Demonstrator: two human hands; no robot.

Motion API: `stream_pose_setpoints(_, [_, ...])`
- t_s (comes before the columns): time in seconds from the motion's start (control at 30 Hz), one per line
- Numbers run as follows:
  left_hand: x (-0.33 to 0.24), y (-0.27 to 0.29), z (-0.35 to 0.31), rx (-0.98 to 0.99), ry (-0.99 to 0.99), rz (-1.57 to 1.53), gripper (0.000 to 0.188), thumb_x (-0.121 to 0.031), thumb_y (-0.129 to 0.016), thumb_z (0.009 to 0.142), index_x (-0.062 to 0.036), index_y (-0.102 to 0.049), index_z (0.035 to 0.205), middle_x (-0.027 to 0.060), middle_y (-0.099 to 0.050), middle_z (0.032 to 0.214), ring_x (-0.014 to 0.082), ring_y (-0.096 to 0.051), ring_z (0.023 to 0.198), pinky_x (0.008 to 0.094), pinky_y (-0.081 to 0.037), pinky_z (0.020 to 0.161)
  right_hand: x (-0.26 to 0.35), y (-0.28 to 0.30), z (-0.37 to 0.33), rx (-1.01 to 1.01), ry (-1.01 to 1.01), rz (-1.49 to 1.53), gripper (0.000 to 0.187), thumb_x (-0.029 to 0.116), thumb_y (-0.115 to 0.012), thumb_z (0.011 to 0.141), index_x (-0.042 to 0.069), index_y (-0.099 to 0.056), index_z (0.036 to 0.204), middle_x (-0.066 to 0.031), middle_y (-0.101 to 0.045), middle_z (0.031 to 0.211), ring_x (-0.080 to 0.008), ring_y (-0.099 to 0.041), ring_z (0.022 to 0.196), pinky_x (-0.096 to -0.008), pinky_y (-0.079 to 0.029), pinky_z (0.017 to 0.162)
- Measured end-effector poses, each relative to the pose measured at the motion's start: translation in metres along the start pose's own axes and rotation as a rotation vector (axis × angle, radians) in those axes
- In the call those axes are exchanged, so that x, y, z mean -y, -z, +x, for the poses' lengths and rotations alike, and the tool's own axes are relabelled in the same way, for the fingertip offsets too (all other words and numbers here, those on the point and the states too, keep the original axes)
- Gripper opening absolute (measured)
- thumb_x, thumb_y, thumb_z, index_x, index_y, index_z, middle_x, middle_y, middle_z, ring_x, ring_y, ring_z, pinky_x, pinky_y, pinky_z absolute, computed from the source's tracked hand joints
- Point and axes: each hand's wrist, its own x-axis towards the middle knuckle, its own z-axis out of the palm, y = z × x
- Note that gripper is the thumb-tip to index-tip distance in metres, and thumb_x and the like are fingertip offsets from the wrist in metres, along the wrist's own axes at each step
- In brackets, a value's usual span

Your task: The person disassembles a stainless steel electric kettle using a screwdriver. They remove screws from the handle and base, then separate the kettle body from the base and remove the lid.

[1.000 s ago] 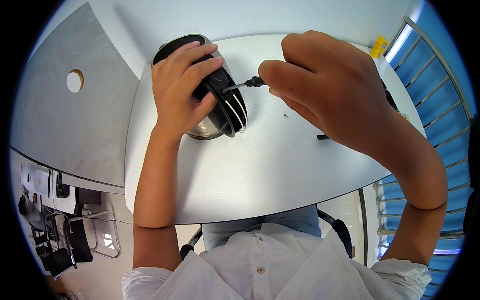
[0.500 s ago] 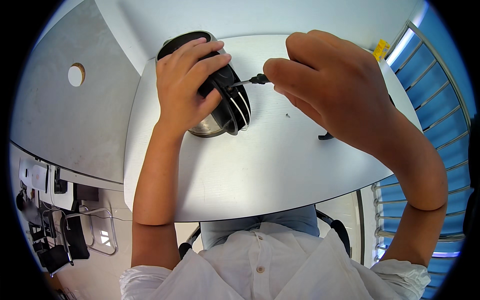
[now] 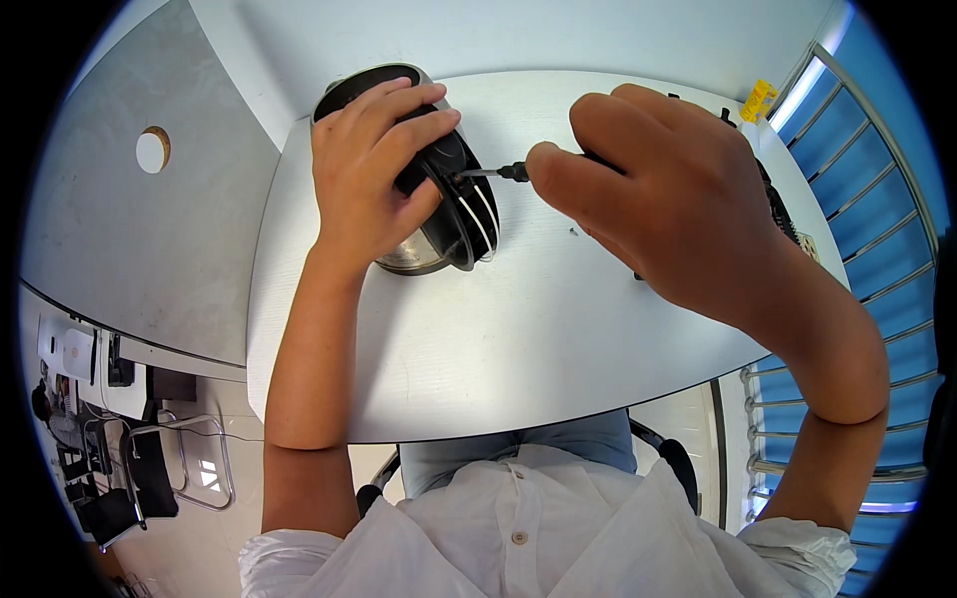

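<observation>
- A person's left hand (image 3: 361, 184) gripped a metal-and-black kettle (image 3: 446, 227) at a white table (image 3: 518, 344), fingers spread across its dark upper parts and thumb bent against the black side piece.
- The kettle lay tilted toward the far left part of the tabletop, directly under the left palm and fingers, its silver body showing below the thumb and its rim beyond the fingertips.
- The right hand (image 3: 666, 184), well to the right of the kettle and apart from it, was closed in a fist around a screwdriver (image 3: 510, 172), whose handle was mostly hidden by the fingers.
- The screwdriver pointed left, nearly level across the picture, its thin shaft bridging the space between the right hand and the kettle; the tip met the black side piece just beside the left thumb, though the exact contact spot was too small to make out.
- Two thin white strips (image 3: 482, 217) curved along the kettle's right side, just below the screwdriver's tip.
- A tiny piece (image 3: 573, 230), too small to identify, lay on the table between the kettle and the right hand.
- A black object (image 3: 639, 276) peeked out from beneath the right hand, mostly covered.
- Farther right, dark items (image 3: 780, 209) sat partly hidden behind the right wrist, and a yellow packet (image 3: 759, 102) stood near the table's far right corner.
- A gray board (image 3: 90, 209) with a round hole flanked the table at left; a metal railing (image 3: 873, 112) ran along the right.
</observation>
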Motion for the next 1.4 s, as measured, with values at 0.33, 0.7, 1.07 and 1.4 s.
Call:
stream_pose_setpoints(0.33, [0.001,0.0,0.0,0.001,-0.002,-0.015,0.04,-0.013,-0.064,0.059,-0.0169,-0.064,0.098,-0.0004,-0.063,0.108,0.0238,-0.055,0.107,0.0349,-0.035,0.087,0.003,0.0,-0.003,0.019,-0.016,0.029,0.022,0.011,-0.068,0.067,0.01,-0.056,0.085,-0.0023,-0.042,0.071,-0.0152,-0.045,0.057,-0.029,-0.035,0.046])
stream_pose_setpoints(0.7, [0.0,0.0,0.0,0.0,-0.001,-0.021,0.041,-0.012,-0.064,0.058,-0.0167,-0.064,0.099,-0.0005,-0.063,0.108,0.0233,-0.055,0.108,0.035,-0.034,0.087,0.004,0.002,-0.002,0.036,-0.038,0.038,0.024,0.01,-0.071,0.065,0.009,-0.057,0.084,-0.0026,-0.043,0.07,-0.016,-0.046,0.057,-0.0287,-0.037,0.048])
stream_pose_setpoints(1.07, [0.001,0.001,-0.002,-0.002,0.006,-0.025,0.041,-0.011,-0.063,0.058,-0.0169,-0.064,0.099,-0.0005,-0.062,0.108,0.0232,-0.055,0.107,0.035,-0.034,0.086,0.004,0.019,0.041,0.031,0.021,0.086,0.029,0.003,-0.067,0.065,0.008,-0.049,0.088,-0.0048,-0.044,0.071,-0.0214,-0.048,0.064,-0.0338,-0.038,0.054])
stream_pose_setpoints(1.4, [-0.001,0.002,-0.001,-0.036,-0.005,-0.034,0.041,-0.011,-0.064,0.058,-0.0165,-0.064,0.098,-0.0009,-0.062,0.108,0.0222,-0.055,0.107,0.0339,-0.034,0.084,0.006,0.031,0.044,0.191,-0.003,0.039,0.033,-0.005,-0.06,0.067,0.005,-0.041,0.091,-0.0084,-0.043,0.084,-0.0256,-0.046,0.068,-0.0364,-0.037,0.057])
